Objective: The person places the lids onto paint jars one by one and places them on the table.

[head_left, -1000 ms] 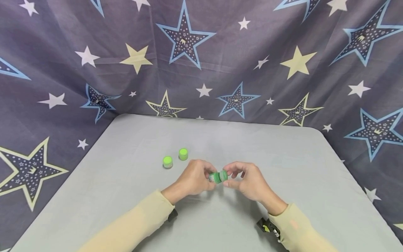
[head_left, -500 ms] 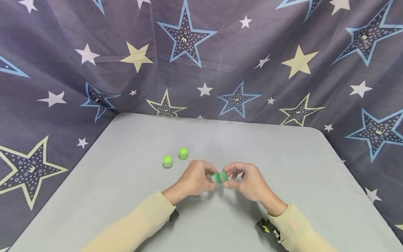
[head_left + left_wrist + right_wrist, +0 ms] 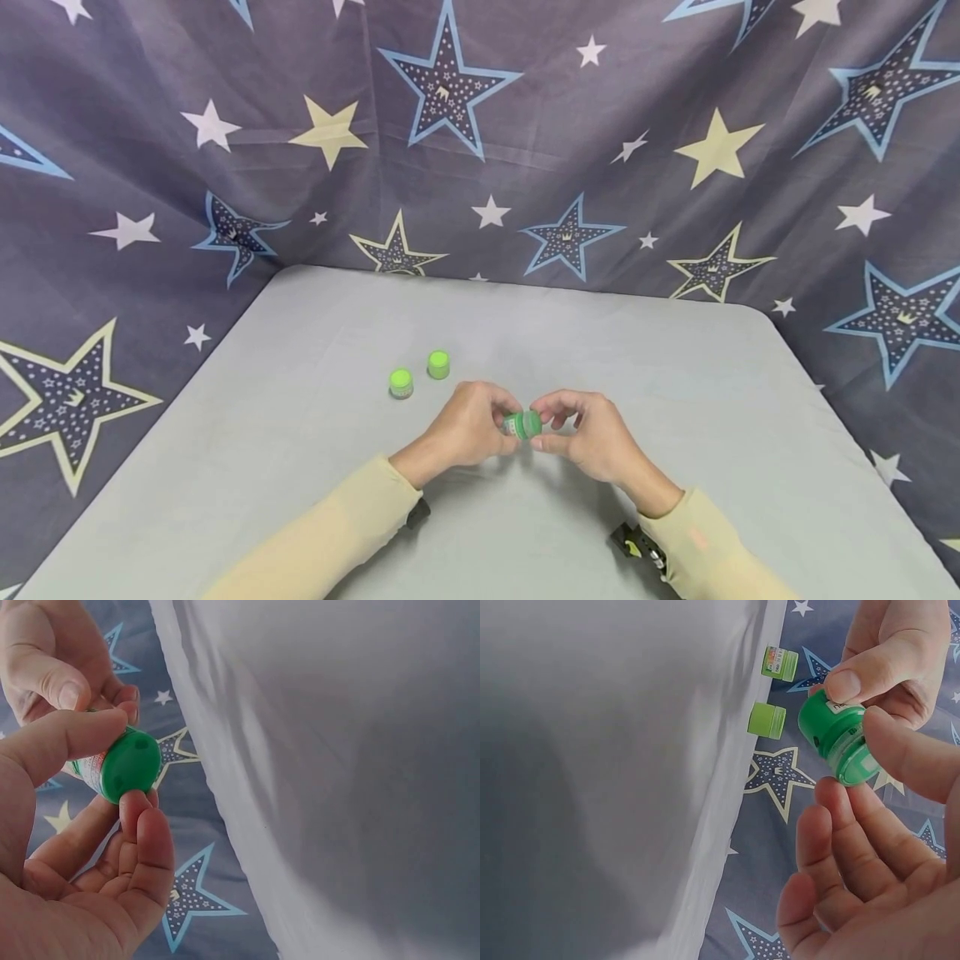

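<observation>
Between the two hands, above the table, is a small green jar (image 3: 514, 426) with a white label, lying on its side. My left hand (image 3: 468, 427) grips its body, thumb and fingertips around it; in the left wrist view its smooth green round end (image 3: 133, 766) faces out. At the other end a lighter, see-through green lid (image 3: 532, 423) shows against the jar. My right hand (image 3: 596, 435) pinches that lid (image 3: 856, 763) between thumb and fingertips in the right wrist view, the other fingers loosely bent.
Two similar jars with bright green lids stand upright on the grey-covered table (image 3: 337, 325), a nearer jar (image 3: 401, 383) and a farther jar (image 3: 438, 364), left of the hands. Behind the table hangs a dark star-patterned cloth (image 3: 525, 167).
My left hand has edged slightly right with the jar, and the jar and lid look closer together. My right hand stays almost in place; the two standing jars have not been moved.
</observation>
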Demonstrator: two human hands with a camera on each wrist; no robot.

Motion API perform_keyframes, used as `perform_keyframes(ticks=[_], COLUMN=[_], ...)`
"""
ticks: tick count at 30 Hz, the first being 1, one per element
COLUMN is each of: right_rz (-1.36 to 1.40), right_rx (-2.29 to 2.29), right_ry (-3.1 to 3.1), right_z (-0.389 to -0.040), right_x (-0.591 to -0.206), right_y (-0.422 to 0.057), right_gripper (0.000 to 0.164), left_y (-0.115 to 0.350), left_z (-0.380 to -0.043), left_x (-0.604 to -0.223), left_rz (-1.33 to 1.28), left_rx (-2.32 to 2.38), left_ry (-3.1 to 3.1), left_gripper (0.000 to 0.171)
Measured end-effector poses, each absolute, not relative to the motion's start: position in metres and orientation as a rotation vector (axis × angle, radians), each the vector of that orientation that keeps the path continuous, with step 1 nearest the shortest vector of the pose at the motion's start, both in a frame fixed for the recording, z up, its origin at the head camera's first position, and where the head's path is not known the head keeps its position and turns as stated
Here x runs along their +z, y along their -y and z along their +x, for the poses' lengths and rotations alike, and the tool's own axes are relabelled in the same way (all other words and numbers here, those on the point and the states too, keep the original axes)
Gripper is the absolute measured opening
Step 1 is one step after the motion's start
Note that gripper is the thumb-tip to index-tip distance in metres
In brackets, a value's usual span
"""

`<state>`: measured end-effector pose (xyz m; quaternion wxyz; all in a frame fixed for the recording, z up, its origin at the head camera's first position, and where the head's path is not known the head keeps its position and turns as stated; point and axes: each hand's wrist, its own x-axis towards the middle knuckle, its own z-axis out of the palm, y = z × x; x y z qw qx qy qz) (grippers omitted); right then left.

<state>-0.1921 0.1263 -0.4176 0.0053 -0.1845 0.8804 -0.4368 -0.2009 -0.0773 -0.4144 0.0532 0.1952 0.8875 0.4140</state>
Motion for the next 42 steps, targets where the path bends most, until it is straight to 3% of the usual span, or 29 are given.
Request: perform_keyframes(ticks=[42], right_rz=[-0.564], right_rx=[-1.397], right_ry=[-2.726], right_z=[-0.192], right_x=[-0.4196], right_y=[-0.1269], right_gripper=[0.027], left_y=[0.0778], left_z=[-0.2013], left_x=[-0.4136], left_rz=[0.645], left_rx=[1.271], left_ry=[-2.682], left_gripper=[0.026])
